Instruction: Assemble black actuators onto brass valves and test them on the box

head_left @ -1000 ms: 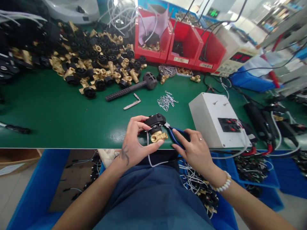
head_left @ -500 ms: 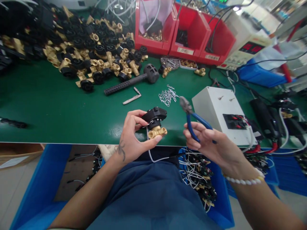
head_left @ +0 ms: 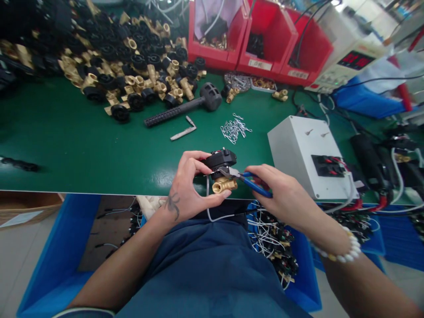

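Observation:
Over the bench's front edge, my left hand (head_left: 188, 185) grips a brass valve with a black actuator head (head_left: 222, 159), thumb under the brass body and fingers at the black part. A white cable hangs down from it. My right hand (head_left: 281, 187) is wrapped round the blue handles of pliers (head_left: 255, 183). The plier jaws lie against the neck between the black head and the brass body, where a thin metal pin end sticks out on the left side. Whether the jaws grip the pin is too small to tell. Beyond the hands lies a pile of metal clip pins (head_left: 234, 129).
A black mallet (head_left: 185, 108) and an L-shaped metal tool (head_left: 183, 131) lie behind the hands. Many brass valves (head_left: 132, 84) are heaped at the back left. Red bins (head_left: 215, 55) stand behind; a grey switch box (head_left: 308, 159) stands right. Blue crates (head_left: 62, 260) sit below.
My right hand has swung the pliers left and down, bringing their jaws onto the valve's neck, and its fingers have closed round the handles. My left hand with the valve has shifted slightly right.

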Motion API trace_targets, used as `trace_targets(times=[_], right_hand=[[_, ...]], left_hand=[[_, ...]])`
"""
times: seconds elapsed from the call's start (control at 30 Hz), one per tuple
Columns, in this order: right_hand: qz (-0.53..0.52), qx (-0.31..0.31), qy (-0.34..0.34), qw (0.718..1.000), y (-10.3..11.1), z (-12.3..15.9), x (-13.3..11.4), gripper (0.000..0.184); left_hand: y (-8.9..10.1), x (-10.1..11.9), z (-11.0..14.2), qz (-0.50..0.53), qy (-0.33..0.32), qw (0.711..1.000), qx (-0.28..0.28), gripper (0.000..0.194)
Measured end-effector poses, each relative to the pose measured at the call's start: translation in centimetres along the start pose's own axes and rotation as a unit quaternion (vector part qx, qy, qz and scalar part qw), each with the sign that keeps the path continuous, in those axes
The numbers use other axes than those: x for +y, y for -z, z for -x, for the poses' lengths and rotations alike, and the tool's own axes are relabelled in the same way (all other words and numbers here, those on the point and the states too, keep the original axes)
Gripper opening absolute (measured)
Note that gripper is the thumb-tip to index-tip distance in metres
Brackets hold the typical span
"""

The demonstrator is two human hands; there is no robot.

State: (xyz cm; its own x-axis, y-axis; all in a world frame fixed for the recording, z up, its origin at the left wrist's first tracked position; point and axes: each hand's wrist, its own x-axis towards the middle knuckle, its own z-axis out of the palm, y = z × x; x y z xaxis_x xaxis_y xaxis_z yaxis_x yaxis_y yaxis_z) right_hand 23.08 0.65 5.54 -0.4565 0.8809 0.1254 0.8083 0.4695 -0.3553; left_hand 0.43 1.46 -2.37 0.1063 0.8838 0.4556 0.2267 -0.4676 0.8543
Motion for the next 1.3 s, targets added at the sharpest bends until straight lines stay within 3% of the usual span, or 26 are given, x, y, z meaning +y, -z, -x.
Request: trace_targets(times=[0.03, 0.07, 0.17, 0.2, 0.23, 0.27, 0.37, 0.4, 0.43, 0.57, 0.6, 0.63, 0.73, 0.77, 0.8, 0.9, 0.93, 0.97, 1.1, 1.2, 1.3], right_hand=[[-0.005, -0.011, -0.004, 1.0, 0.4, 0.0, -0.1, 0.022], [-0.016, 0.018, -0.018, 1.0, 0.7, 0.0, -0.3, 0.022], [-0.061, 0.214, -0.074, 0.972, 1.0, 0.2, -0.7, 0.019], [-0.061, 0.259, -0.078, 0.961, 0.8, 0.2, -0.7, 0.018], [-0.047, 0.265, -0.066, 0.961, 0.5, 0.2, -0.6, 0.016], [-0.02, 0.225, -0.043, 0.973, 0.2, 0.2, -0.4, 0.016], [0.076, 0.02, 0.025, 0.997, -0.3, -0.1, 0.1, 0.022], [0.082, -0.003, 0.026, 0.996, -0.2, -0.2, 0.1, 0.022], [0.074, 0.014, 0.017, 0.997, 0.0, -0.2, 0.1, 0.022], [0.013, 0.229, -0.033, 0.973, 0.4, 0.1, -0.3, 0.02], [0.022, 0.231, -0.026, 0.972, 0.3, 0.1, -0.3, 0.021], [0.041, 0.195, -0.013, 0.98, 0.1, 0.1, -0.3, 0.021], [0.104, 0.007, 0.018, 0.994, -0.2, -0.1, -0.1, 0.025], [0.11, -0.014, 0.011, 0.994, -0.1, -0.2, -0.1, 0.025], [0.103, 0.005, -0.005, 0.995, 0.0, -0.3, -0.1, 0.024], [0.046, 0.155, -0.065, 0.985, 0.4, -0.4, -0.4, 0.02], [0.033, 0.174, -0.069, 0.982, 0.2, -0.4, -0.5, 0.02], [0.027, 0.164, -0.066, 0.984, -0.1, -0.4, -0.6, 0.021], [-0.07, -0.006, -0.071, 0.995, -2.1, -0.4, 0.1, 0.019], [-0.13, 0.041, -0.164, 0.977, -3.4, -0.3, 1.7, 0.036], [-0.023, 0.065, -0.185, 0.98, -4.3, 0.0, 3.3, 0.059]], left_hand=[[0.0, 0.0, 0.0, -0.004, -0.002, 1.0, -0.002, 0.044], [0.0, 0.0, 0.0, -0.006, -0.003, 1.0, -0.002, 0.044], [0.0, 0.0, -0.1, -0.006, 0.0, 1.0, 0.003, 0.043], [0.0, 0.0, -0.1, -0.007, 0.0, 1.0, 0.004, 0.043], [0.1, 0.0, -0.1, -0.009, -0.001, 1.0, 0.003, 0.044], [0.1, 0.0, -0.1, -0.01, -0.002, 1.0, 0.001, 0.044], [0.1, 0.0, -0.2, -0.015, -0.007, 1.0, -0.006, 0.045], [0.1, 0.0, -0.2, -0.015, -0.006, 1.0, -0.006, 0.045], [0.1, 0.1, -0.2, -0.016, -0.006, 1.0, -0.006, 0.045], [0.2, 0.2, -0.1, -0.018, 0.001, 1.0, -0.008, 0.044], [0.2, 0.2, -0.1, -0.018, 0.001, 1.0, -0.009, 0.045], [0.2, 0.2, -0.1, -0.019, 0.001, 1.0, -0.01, 0.045], [0.3, 0.2, -0.2, -0.026, -0.001, 1.0, -0.012, 0.045], [0.3, 0.2, -0.2, -0.028, -0.001, 1.0, -0.013, 0.046], [0.3, 0.2, -0.2, -0.029, -0.001, 0.999, -0.014, 0.046], [0.3, 0.2, -0.2, -0.022, -0.001, 1.0, -0.015, 0.045], [0.3, 0.1, -0.2, -0.019, -0.003, 1.0, -0.014, 0.045], [0.2, 0.0, -0.1, -0.017, -0.005, 1.0, -0.012, 0.045], [0.0, -0.3, 0.1, 0.005, 0.006, 1.0, 0.003, 0.043], [-0.2, -0.5, 0.1, 0.036, 0.055, 0.997, 0.035, 0.041], [-0.1, -0.4, 0.0, 0.027, 0.079, 0.994, 0.068, 0.041]])
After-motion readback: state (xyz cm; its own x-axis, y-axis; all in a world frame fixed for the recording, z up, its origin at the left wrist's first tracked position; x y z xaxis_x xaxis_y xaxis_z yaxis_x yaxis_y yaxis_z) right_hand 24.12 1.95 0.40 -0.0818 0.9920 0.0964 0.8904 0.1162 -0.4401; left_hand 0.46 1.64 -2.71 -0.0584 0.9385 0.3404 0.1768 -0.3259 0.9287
